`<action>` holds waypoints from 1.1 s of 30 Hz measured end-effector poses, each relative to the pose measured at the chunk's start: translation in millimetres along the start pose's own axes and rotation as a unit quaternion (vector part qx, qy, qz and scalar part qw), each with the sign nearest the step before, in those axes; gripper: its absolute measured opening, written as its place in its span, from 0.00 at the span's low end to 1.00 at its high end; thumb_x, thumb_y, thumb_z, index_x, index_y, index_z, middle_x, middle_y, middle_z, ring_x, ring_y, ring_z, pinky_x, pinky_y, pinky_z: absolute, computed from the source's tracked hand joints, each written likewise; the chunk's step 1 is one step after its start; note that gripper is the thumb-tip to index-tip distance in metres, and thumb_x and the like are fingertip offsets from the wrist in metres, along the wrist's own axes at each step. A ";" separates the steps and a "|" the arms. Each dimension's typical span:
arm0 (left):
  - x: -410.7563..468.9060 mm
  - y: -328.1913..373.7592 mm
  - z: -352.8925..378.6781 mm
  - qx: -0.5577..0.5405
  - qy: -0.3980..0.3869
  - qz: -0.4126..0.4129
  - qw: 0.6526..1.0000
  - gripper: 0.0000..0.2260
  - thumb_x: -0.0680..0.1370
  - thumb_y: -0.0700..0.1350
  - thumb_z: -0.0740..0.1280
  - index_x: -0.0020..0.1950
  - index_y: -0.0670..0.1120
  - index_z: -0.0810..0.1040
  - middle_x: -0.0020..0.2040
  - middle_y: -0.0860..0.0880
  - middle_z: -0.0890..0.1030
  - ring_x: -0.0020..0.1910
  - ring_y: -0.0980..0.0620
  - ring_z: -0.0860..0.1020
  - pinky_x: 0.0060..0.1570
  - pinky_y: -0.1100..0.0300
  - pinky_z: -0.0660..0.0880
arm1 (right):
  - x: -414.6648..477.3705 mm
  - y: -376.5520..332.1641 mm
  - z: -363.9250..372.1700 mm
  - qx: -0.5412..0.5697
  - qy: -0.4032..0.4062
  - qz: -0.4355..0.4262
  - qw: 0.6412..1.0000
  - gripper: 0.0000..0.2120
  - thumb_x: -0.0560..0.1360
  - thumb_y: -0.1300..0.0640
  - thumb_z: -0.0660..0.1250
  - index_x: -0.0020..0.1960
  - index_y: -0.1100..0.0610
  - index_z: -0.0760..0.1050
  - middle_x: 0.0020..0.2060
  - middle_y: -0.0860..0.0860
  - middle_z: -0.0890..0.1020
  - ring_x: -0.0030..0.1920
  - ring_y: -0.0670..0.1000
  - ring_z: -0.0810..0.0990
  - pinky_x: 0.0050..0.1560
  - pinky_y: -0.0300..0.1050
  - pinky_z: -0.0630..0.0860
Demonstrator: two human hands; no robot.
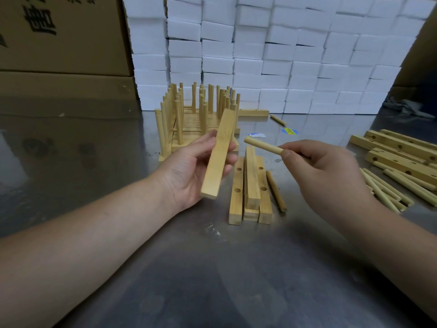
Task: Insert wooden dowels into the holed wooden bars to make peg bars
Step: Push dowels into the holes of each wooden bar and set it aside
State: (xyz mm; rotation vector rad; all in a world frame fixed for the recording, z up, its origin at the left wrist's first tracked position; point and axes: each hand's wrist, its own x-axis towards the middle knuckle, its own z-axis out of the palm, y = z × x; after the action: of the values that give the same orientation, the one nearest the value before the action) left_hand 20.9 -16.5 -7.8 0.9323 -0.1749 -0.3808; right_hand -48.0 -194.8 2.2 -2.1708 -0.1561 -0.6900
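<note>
Head view: a wooden bar (218, 155) is held tilted above the counter (189, 268) by the left grip (196, 171), fingers curled round its middle. A dowel (263, 145) is pinched in the right grip (324, 171), its free end near the bar but not touching it.

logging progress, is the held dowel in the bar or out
Out: right hand holds the dowel clear of the bar in the left hand.

- Open surface (212, 268) is seen across the lower frame and at middle left.
- The centre is blocked by stacked bars (236, 204) and a loose dowel (276, 191).
- The back is closed off by peg bars (203, 119) and white blocks (307, 55).
</note>
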 end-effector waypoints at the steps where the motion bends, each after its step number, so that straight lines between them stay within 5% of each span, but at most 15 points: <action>1: 0.0 -0.7 0.1 0.006 0.008 0.000 1.000 0.14 0.72 0.40 0.66 0.58 0.42 0.76 0.38 0.44 0.83 0.31 0.52 0.81 0.28 0.64 0.78 | 0.0 0.3 0.0 0.000 0.000 0.000 1.000 0.12 0.75 0.53 0.62 0.35 0.39 0.73 0.25 0.40 0.76 0.22 0.40 0.70 0.20 0.32 0.64; 5: 1.1 -2.6 -2.2 0.040 0.031 -0.020 0.999 0.19 0.62 0.44 0.70 0.51 0.40 0.79 0.33 0.47 0.76 0.27 0.56 0.74 0.27 0.67 0.73 | -0.2 -0.4 -0.1 0.007 0.002 -0.009 1.000 0.11 0.74 0.53 0.62 0.36 0.39 0.74 0.25 0.40 0.76 0.22 0.40 0.69 0.20 0.30 0.63; 13: 0.4 -1.8 -4.0 0.107 -0.019 -0.046 0.993 0.16 0.72 0.52 0.63 0.52 0.42 0.79 0.35 0.48 0.78 0.27 0.55 0.71 0.26 0.65 0.69 | -0.2 -0.1 0.2 0.020 0.006 -0.030 0.999 0.11 0.73 0.53 0.65 0.40 0.36 0.74 0.24 0.36 0.75 0.22 0.38 0.70 0.22 0.27 0.62; 18: 0.4 -1.6 -1.1 0.101 0.013 -0.046 0.994 0.11 0.76 0.43 0.59 0.51 0.38 0.77 0.32 0.47 0.77 0.24 0.55 0.71 0.25 0.65 0.69 | -0.2 1.1 -0.2 0.017 0.004 -0.023 1.000 0.10 0.73 0.53 0.64 0.39 0.37 0.74 0.24 0.36 0.76 0.23 0.39 0.70 0.21 0.27 0.62; 26: -1.2 -1.3 2.0 0.062 0.007 -0.061 0.996 0.08 0.75 0.42 0.64 0.47 0.38 0.78 0.35 0.42 0.81 0.33 0.47 0.82 0.30 0.60 0.79 | 0.5 1.1 1.0 0.015 0.009 -0.017 1.000 0.09 0.73 0.54 0.64 0.41 0.39 0.75 0.25 0.35 0.76 0.22 0.38 0.71 0.22 0.27 0.63; 33: -3.3 -1.4 0.4 0.113 -0.069 -0.037 0.990 0.17 0.67 0.41 0.66 0.56 0.49 0.78 0.42 0.45 0.83 0.30 0.54 0.78 0.28 0.65 0.77 | 3.0 4.3 -0.4 -0.006 0.022 -0.016 1.000 0.07 0.75 0.55 0.64 0.46 0.44 0.78 0.22 0.36 0.75 0.21 0.40 0.69 0.21 0.28 0.62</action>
State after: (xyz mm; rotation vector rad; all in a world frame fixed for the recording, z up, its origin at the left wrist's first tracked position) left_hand 17.4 -16.3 -8.6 1.1391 -0.3160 -0.5009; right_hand -44.2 -198.3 1.1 -2.1677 -0.1637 -0.7575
